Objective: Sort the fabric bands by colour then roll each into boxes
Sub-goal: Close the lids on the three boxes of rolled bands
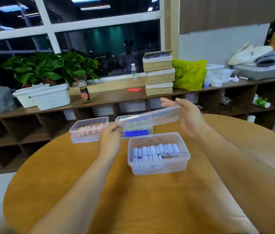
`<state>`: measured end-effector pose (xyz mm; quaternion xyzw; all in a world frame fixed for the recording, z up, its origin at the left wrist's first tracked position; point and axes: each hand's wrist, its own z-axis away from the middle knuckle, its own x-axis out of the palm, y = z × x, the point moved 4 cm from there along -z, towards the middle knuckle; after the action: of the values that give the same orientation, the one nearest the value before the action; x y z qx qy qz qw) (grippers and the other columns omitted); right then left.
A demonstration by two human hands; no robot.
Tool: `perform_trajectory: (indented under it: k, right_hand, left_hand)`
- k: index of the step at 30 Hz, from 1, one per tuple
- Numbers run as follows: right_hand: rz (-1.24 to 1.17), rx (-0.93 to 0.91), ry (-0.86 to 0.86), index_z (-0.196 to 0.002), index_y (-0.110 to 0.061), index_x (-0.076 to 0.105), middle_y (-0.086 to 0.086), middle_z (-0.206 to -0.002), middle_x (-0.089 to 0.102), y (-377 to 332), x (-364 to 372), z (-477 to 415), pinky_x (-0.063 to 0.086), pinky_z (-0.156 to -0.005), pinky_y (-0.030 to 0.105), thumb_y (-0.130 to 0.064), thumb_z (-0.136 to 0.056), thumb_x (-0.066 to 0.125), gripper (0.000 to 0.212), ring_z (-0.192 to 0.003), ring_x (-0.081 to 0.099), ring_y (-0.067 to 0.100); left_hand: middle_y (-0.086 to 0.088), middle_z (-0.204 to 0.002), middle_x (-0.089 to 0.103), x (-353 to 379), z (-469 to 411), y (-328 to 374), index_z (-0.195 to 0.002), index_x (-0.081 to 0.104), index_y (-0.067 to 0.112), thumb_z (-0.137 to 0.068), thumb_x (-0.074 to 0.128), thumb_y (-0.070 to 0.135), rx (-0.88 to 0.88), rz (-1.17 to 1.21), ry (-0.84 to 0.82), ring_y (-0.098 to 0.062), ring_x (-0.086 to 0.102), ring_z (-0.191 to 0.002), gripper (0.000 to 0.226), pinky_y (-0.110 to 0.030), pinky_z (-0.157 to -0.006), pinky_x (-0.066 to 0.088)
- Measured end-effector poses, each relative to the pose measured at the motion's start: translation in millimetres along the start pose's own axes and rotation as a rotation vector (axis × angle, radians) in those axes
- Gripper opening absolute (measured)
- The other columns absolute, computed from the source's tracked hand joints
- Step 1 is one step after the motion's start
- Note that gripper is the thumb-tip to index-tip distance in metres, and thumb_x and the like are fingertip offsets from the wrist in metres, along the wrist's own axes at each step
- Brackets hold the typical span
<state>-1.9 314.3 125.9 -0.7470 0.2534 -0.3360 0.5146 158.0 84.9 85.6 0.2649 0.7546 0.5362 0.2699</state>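
The left hand (110,135) had its fingers curled in, pinching the near-left corner of a clear lid (165,114). The right hand (189,116) was spread wide, fingers straight, its palm laid against the lid's right end. Between the two hands the lid hung tilted, its right end higher, above the box at the far edge of the table (99,191).

That far box (150,128) held rolled cream bands (137,124), seen only dimly through the lid. A flat blue patch (135,133) lay at its near side; what it was could not be told. Just to the left, near the table's far-left edge and behind the left hand, stood an open pink-band box (82,138) with a row of rolled pink bands (89,130) inside. Nearer the person, right of the table's middle and below the right hand, sat a third open box (175,166), filled with rolled pale-blue bands (155,152) in two rows. The three boxes stood apart from one another.

Beyond the table ran a long wooden shelf unit (116,96) under a window. On it were two white bins (50,97) at the left, a dark bottle (85,92), a red sheet (134,89), three stacked wicker baskets (160,76) and a yellow-green bag (189,74) beside them. Leafy plants (49,68) stood behind the bins.
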Motion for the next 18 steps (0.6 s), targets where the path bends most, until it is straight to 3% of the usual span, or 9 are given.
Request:
perform_trajectory:
  k: [2, 4, 6, 9, 11, 13, 18]
  right_hand:
    - [0.084, -0.024, -0.031, -0.108, -0.012, 0.084, -0.003, -0.146, 0.065, 12.3, -5.4, 0.9, 0.028, -0.124, 0.046, -0.026, -0.102, 0.042, 0.045, -0.141, 0.054, 0.012]
    - [0.112, -0.003, -0.072, -0.128, -0.019, 0.077, -0.006, -0.153, 0.059, 27.1, -12.9, 2.4, 0.030, -0.125, 0.053, -0.025, -0.089, 0.048, 0.049, -0.149, 0.046, 0.016]
    - [0.122, 0.046, -0.108, -0.140, -0.025, 0.069, -0.010, -0.157, 0.054, 39.2, -20.8, 8.4, 0.033, -0.125, 0.056, -0.018, -0.080, 0.044, 0.065, -0.152, 0.040, 0.017]
    - [0.198, 0.064, -0.164, -0.140, -0.026, 0.069, -0.016, -0.158, 0.051, 49.6, -27.5, 23.1, 0.029, -0.126, 0.046, -0.013, -0.075, 0.040, 0.071, -0.156, 0.030, 0.008]
    - [0.235, 0.046, -0.156, -0.135, -0.023, 0.071, -0.019, -0.157, 0.052, 55.5, -30.6, 28.7, 0.022, -0.126, 0.040, -0.012, -0.075, 0.041, 0.069, -0.155, 0.027, -0.003]
    - [0.239, 0.031, -0.139, -0.130, -0.024, 0.074, -0.018, -0.156, 0.054, 59.2, -33.4, 29.8, 0.017, -0.126, 0.039, -0.010, -0.076, 0.044, 0.064, -0.153, 0.026, -0.008]
    - [0.255, 0.014, -0.081, -0.126, -0.024, 0.075, -0.017, -0.154, 0.056, 60.1, -39.0, 30.1, 0.017, -0.126, 0.038, -0.005, -0.092, 0.052, 0.045, -0.154, 0.029, -0.004]
  left_hand:
    - [0.011, -0.110, 0.080, 7.4, -4.1, -7.4, -0.102, 0.080, 0.014, -0.103, 0.052, 0.000, -0.110, 0.218, 0.028, -0.010, 0.072, -0.114, 0.031, -0.040, -0.105, 0.055]
    - [-0.008, -0.130, 0.075, 10.5, -9.6, -13.1, -0.112, 0.079, 0.008, -0.104, 0.051, 0.002, -0.174, 0.392, 0.047, -0.021, 0.069, -0.124, 0.029, -0.040, -0.112, 0.052]
    - [-0.007, -0.127, 0.076, 13.3, -8.4, -13.7, -0.117, 0.077, 0.001, -0.104, 0.054, 0.007, -0.158, 0.436, 0.035, -0.017, 0.071, -0.120, 0.027, -0.037, -0.108, 0.053]
    - [-0.011, -0.116, 0.079, 16.8, 2.3, -24.4, -0.107, 0.079, 0.005, -0.103, 0.058, 0.008, -0.175, 0.360, 0.004, -0.028, 0.073, -0.116, 0.022, -0.040, -0.099, 0.055]
    - [-0.007, -0.114, 0.080, 15.7, 14.4, -30.3, -0.108, 0.079, 0.008, -0.103, 0.060, 0.008, -0.160, 0.235, -0.020, -0.027, 0.074, -0.114, 0.020, -0.039, -0.093, 0.057]
    - [0.003, -0.111, 0.081, 16.9, 24.6, -29.8, -0.110, 0.078, 0.014, -0.102, 0.065, 0.008, -0.153, 0.136, -0.044, -0.016, 0.075, -0.106, 0.016, -0.030, -0.084, 0.058]
    - [0.017, -0.097, 0.078, 23.5, 31.9, -35.3, -0.109, 0.071, 0.017, -0.100, 0.067, 0.003, -0.154, 0.100, -0.014, 0.000, 0.073, -0.093, 0.017, -0.013, -0.071, 0.054]
